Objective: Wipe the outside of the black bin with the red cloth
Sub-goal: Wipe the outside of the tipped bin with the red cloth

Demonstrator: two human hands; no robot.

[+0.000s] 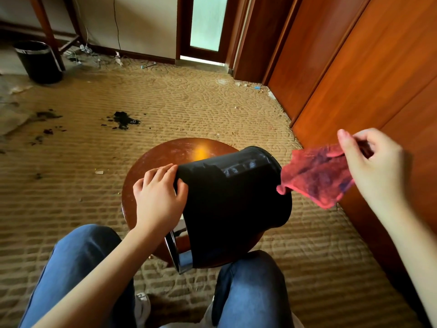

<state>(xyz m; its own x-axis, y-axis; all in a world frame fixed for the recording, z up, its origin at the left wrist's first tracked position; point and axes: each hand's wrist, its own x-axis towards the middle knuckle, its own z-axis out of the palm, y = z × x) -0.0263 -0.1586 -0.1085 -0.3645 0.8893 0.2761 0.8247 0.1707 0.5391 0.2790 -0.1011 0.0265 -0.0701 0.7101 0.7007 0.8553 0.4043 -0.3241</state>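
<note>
Looking down from the head view. Steadying the black bin point(231, 200) with the left hand point(157, 197): reaching in from the lower left with the forearm bare, curling the fingers over the bin's upper left side and pressing the thumb against the wall nearer the body. Resting the bin tipped on its side on a round wooden stool point(179, 150), pointing the closed base up and away to the right and the open mouth, with its shiny metal rim point(183, 261), down toward the lap.

Holding the right hand point(373, 162) raised off to the right of the bin, well apart from the left hand, with the wrist bent. Pinching the red cloth point(316, 176) between the thumb and the curled fingers. Letting the cloth hang bunched, down and leftward from the pinch, with its lowest corner reaching the edge of the bin's base; impossible to tell whether touching there or only passing in front.

Sitting with both knees in blue jeans point(78, 261), one on either side of the stool's near edge. Showing, beyond the stool, a tan patterned carpet point(189, 102) bearing dark stains point(123, 119), a second black bin point(39, 62) standing upright at the far left beside a furniture leg, and reddish wooden panels point(354, 67) running along the right.
</note>
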